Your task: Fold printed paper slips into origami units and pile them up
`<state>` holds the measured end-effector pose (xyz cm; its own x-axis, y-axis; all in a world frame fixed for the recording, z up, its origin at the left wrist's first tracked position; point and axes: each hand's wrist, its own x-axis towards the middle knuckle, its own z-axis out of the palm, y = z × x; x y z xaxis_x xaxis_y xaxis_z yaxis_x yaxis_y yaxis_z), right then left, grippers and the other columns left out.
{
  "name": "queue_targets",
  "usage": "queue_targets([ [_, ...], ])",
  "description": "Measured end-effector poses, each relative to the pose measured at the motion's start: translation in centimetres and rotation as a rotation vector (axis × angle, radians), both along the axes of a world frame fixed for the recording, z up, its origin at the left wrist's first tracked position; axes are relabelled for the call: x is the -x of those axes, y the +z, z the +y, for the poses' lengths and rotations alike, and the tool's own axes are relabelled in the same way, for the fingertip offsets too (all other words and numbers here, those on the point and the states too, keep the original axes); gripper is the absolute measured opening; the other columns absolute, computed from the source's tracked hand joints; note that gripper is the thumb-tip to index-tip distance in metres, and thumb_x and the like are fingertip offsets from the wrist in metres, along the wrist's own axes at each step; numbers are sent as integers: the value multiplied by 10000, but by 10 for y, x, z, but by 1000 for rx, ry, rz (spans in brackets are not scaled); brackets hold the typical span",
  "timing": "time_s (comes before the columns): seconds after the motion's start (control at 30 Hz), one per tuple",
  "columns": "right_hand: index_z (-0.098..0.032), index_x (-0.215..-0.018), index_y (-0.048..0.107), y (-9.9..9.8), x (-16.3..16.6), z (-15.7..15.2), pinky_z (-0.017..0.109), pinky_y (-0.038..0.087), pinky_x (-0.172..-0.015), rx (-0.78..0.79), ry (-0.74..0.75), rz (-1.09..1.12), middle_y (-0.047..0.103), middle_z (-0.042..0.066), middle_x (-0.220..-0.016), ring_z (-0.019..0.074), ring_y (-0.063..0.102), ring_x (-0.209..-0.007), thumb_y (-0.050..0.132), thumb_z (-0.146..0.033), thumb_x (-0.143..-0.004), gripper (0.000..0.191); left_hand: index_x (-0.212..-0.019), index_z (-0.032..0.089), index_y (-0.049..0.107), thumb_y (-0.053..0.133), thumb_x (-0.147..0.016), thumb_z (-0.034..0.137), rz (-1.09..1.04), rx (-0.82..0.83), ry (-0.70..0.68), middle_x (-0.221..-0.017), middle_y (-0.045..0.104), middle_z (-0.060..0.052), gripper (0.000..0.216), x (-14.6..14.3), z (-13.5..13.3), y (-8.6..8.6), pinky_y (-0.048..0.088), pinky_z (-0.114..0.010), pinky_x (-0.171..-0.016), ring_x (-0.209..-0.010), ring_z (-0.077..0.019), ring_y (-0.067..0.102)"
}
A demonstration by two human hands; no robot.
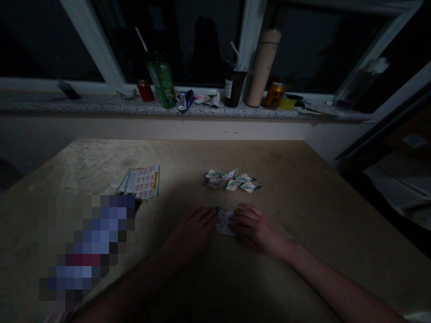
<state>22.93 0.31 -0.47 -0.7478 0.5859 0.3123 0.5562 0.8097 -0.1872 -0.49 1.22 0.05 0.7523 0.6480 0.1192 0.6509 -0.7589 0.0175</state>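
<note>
A small printed paper sheet (225,222), partly folded, lies on the table between my two hands. My left hand (198,223) grips its left edge, fingers together and pressed down on the paper. From the other side my right hand (253,228) holds the right edge with curled fingers, covering that part of the sheet. The thumbs are hard to make out in the dim light. Just beyond the hands sit several small pointed folded paper pieces (232,180), made of similar printed paper.
A stack of printed sheets (143,181) lies on the table (286,179) to the left, beside a pixelated blue patch. On the windowsill (198,111) stand a green bottle (164,85), a dark cup with a straw (233,89), a tan flask (262,69) and a golden can (274,95).
</note>
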Motion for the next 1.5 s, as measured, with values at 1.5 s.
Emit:
queue_targets([
  [1.5,-181,-745,500,-10,17,23,300,311,-783,177,-308,144,534,17,-784,170,473,-834,520,-311,-872,183,-1435,167,54,547,-798,380,-81,353,-54,-1494,123,-86,833,3,-33,1,182,-427,-1092,-1354,-258,129],
])
